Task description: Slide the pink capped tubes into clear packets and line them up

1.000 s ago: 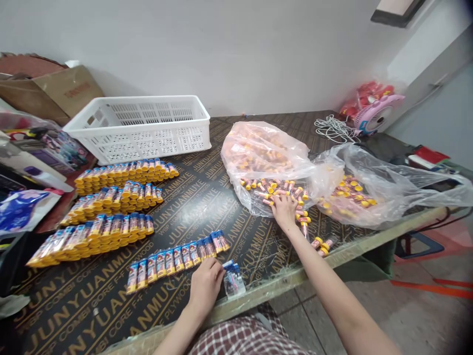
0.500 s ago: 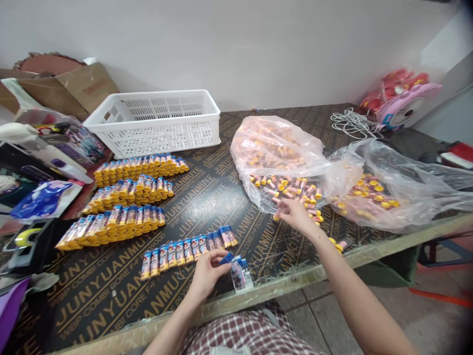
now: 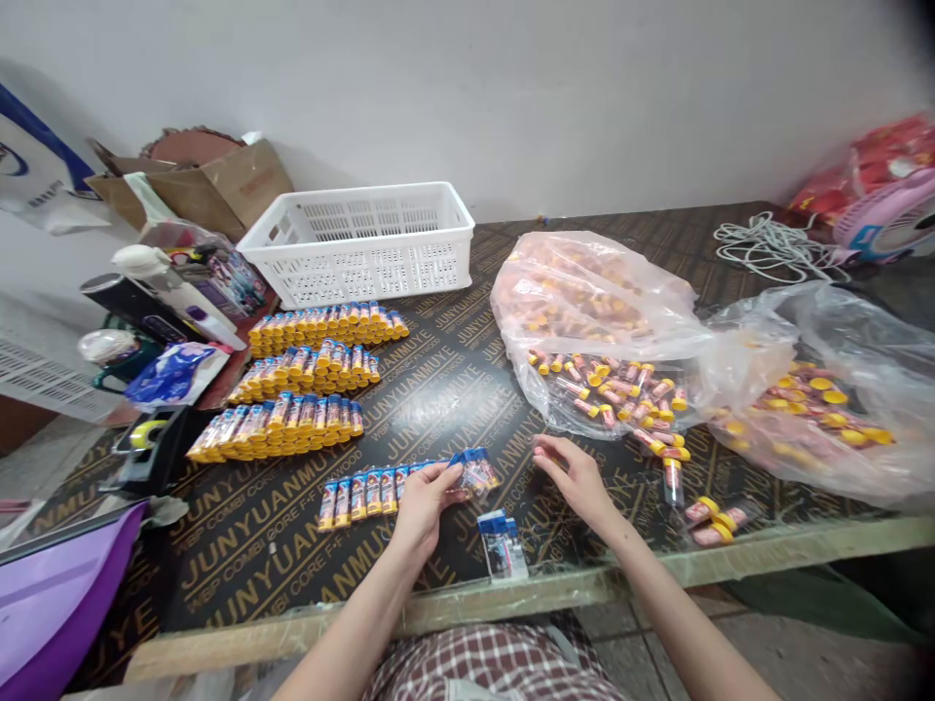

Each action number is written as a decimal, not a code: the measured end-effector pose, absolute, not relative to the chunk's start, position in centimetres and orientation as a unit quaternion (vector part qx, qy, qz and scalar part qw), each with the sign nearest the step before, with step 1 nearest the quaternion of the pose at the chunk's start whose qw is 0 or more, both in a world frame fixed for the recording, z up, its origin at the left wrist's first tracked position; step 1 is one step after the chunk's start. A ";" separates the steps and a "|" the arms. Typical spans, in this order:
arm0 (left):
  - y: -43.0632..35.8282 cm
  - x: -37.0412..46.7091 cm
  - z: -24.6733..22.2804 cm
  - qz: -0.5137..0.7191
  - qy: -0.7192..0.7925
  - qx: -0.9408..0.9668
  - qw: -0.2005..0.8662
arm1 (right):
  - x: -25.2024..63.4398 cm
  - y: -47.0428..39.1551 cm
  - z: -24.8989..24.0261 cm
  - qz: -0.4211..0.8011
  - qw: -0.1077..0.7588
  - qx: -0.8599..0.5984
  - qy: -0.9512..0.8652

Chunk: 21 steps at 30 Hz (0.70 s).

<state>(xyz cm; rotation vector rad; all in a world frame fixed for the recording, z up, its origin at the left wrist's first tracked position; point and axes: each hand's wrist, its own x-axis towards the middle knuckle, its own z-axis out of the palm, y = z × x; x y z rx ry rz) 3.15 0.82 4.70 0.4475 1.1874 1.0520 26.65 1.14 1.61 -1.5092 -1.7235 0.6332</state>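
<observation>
My left hand [image 3: 430, 501] pinches a small blue-topped packet [image 3: 476, 471] at the right end of a row of blue-and-yellow packets [image 3: 365, 494]. My right hand [image 3: 577, 477] hovers over the dark table, fingers apart and nothing visible between them. Between my hands, near the front edge, lies a small stack of flat clear sleeves with blue tops [image 3: 502, 547]. Right of my right hand, pink tubes with yellow caps [image 3: 716, 521] lie loose. More tubes spill from an open plastic bag [image 3: 584, 282]. Three stacked rows of finished-looking packets [image 3: 281, 428] stand on the left.
A white basket [image 3: 365, 263] stands at the back. A second bag of tubes [image 3: 810, 409], coiled cord [image 3: 774, 243] and a pink fan [image 3: 887, 219] are on the right. At left are a tape dispenser [image 3: 142, 453], a purple tray [image 3: 80, 594], bottles and a cardboard box [image 3: 234, 190].
The view has turned left. My left hand has moved from the flat sleeves to the row's right end with a packet. My right hand has left the tubes and come closer to my left.
</observation>
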 end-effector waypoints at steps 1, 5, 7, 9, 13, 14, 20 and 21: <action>0.9 3.1 4.7 0.476 0.533 0.196 0.672 | 25.8 0.5 2.3 0.269 0.378 -0.576 -0.674; 1.2 3.0 4.8 0.507 0.551 0.194 0.634 | 22.2 -1.7 5.0 0.349 0.400 -0.532 -0.660; 1.3 2.9 4.8 0.520 0.552 0.188 0.624 | 21.0 -2.2 5.6 0.347 0.408 -0.527 -0.660; 1.3 2.7 4.8 0.524 0.549 0.181 0.626 | 20.4 -2.5 5.6 0.336 0.409 -0.526 -0.666; 1.2 2.7 4.8 0.521 0.543 0.175 0.634 | 20.0 -2.6 4.7 0.312 0.385 -0.525 -0.692; 1.1 2.8 4.7 0.521 0.543 0.182 0.633 | 20.0 -2.6 4.5 0.306 0.376 -0.523 -0.701; -0.1 4.4 4.4 0.507 0.506 0.260 0.647 | 19.3 -2.8 3.4 0.287 0.365 -0.514 -0.721; -0.2 4.6 4.4 0.503 0.496 0.260 0.658 | 19.2 -2.8 3.4 0.290 0.372 -0.519 -0.713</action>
